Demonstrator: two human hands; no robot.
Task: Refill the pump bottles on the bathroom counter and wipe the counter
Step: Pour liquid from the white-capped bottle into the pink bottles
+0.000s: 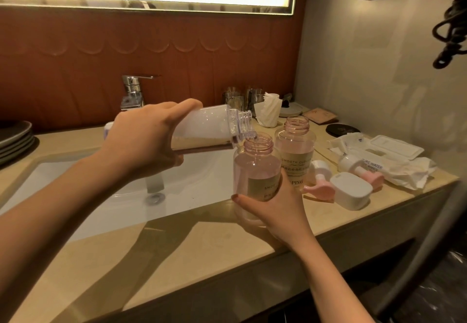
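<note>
The left hand [141,140] is above the right part of the sink [101,196], with its fingers curled round a clear bottle [209,130]. The bottle is tipped almost flat, with its open neck pointing away from the sink. A thin stream of liquid runs from the neck into the mouth of a pink bottle [255,171] just right of the sink.

The right hand [278,209] grips this pink bottle low down, with the thumb across the front and the fingers wrapped behind. The bottle has no pump on it. It is over the counter [202,259] at the sink's right front corner, but I cannot tell whether its base rests there.

A second pink bottle [294,150], also open at the top, stands just behind it, further right of the sink. Beyond that, still further from the sink, a pink pump head [319,181] and a second pump head [358,168] lie on their sides near a white cap [351,191]. A pack of wipes [394,150] lies open past them.

A faucet [132,92] stands behind the sink. Stacked plates [15,138] sit to the sink's left. Glasses [233,97] and a tissue [267,110] are at the back, right of the sink.
</note>
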